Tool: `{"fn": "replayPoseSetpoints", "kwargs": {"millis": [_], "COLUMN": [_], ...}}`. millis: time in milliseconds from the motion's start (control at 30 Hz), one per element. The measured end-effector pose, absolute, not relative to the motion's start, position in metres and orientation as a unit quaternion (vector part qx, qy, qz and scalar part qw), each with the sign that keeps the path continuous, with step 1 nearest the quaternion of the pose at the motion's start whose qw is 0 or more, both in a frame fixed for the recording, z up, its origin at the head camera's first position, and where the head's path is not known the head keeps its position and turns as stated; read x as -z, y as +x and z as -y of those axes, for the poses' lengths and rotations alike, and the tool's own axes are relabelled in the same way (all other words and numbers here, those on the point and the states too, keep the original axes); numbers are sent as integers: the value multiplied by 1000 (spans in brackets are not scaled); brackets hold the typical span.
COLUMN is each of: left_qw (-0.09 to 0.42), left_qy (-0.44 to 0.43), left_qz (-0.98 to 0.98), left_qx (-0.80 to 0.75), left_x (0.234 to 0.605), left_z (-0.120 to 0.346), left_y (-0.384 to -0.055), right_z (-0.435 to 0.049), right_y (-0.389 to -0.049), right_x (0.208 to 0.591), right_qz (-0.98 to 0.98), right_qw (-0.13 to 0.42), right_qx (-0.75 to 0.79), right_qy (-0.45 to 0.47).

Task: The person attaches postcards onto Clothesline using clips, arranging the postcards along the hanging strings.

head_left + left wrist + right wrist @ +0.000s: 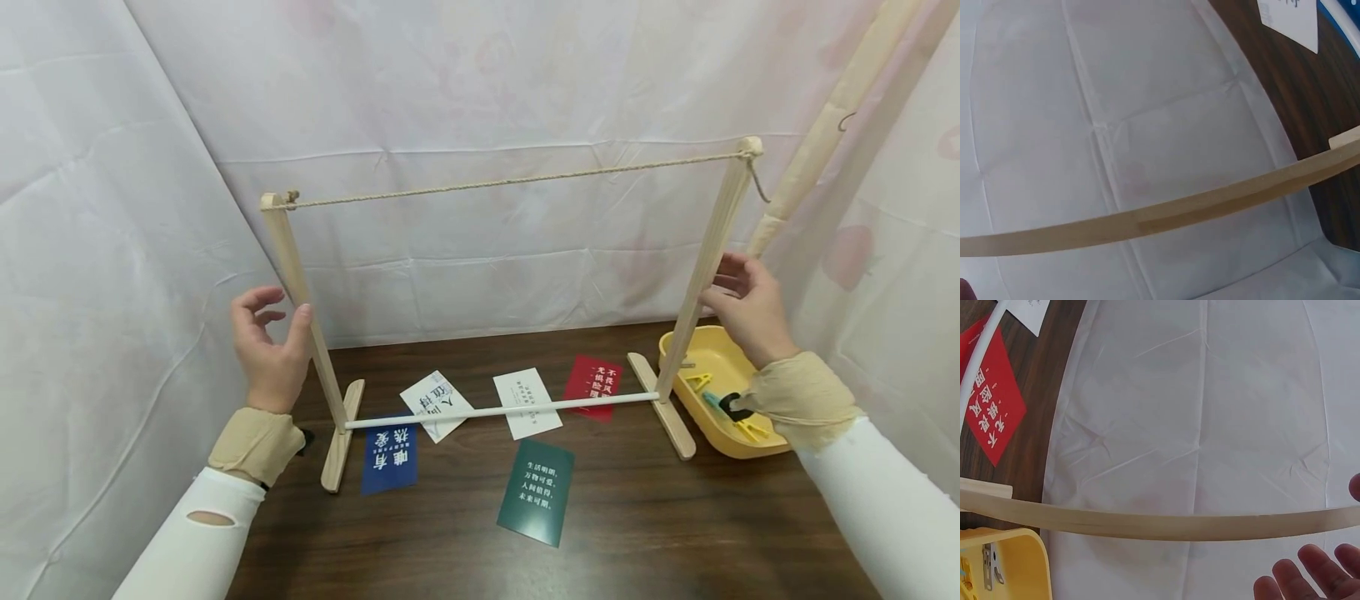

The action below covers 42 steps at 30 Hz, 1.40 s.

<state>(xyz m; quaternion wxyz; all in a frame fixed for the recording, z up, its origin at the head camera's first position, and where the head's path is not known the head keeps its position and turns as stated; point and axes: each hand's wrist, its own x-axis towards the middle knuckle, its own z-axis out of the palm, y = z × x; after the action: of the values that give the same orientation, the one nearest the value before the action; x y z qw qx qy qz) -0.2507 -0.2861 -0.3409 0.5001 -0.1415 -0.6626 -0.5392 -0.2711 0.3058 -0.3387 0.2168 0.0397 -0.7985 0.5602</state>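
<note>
A wooden frame stands on the table, with a twine line tied between its post tops and a white rod joining the posts low down. Beside the left post is my left hand, fingers loosely bent and thumb close to the wood. My right hand is at the right post; its thumb and fingers lie on either side of the post in the right wrist view, with a gap to the wood. Both hands hold nothing.
Under and before the rod lie a blue card, a white card, another white card, a red card and a green card. A yellow basin with several clips stands right. White cloth hangs behind.
</note>
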Motion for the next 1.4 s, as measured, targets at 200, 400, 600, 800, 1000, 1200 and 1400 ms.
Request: {"fn": "replayPoseSetpoints", "kwargs": {"millis": [200, 400, 600, 800, 1000, 1200, 1400], "left_qw": [529, 537, 520, 489, 446, 404, 372], "left_qy": [-166, -189, -215, -249, -277, -303, -317], "left_qz": [624, 609, 634, 671, 697, 737, 757], "left_qx": [551, 553, 530, 499, 488, 448, 434], "left_x": [341, 341, 351, 366, 379, 398, 413], "left_z": [278, 266, 260, 252, 243, 237, 229], "left_y": [-244, -237, -235, -237, -238, -241, -242], "right_z": [-310, -315, -320, -326, -332, -338, -344], "right_y": [-269, -265, -265, -265, -266, -269, -275], "right_x": [336, 336, 336, 344, 350, 356, 365], "right_qz": [790, 787, 802, 821, 828, 841, 854], "right_qw": [226, 223, 223, 207, 195, 177, 164], "right_qx": [-569, -574, -554, -533, -526, -511, -493], "right_qy": [42, 36, 27, 14, -2, -14, -21]}}
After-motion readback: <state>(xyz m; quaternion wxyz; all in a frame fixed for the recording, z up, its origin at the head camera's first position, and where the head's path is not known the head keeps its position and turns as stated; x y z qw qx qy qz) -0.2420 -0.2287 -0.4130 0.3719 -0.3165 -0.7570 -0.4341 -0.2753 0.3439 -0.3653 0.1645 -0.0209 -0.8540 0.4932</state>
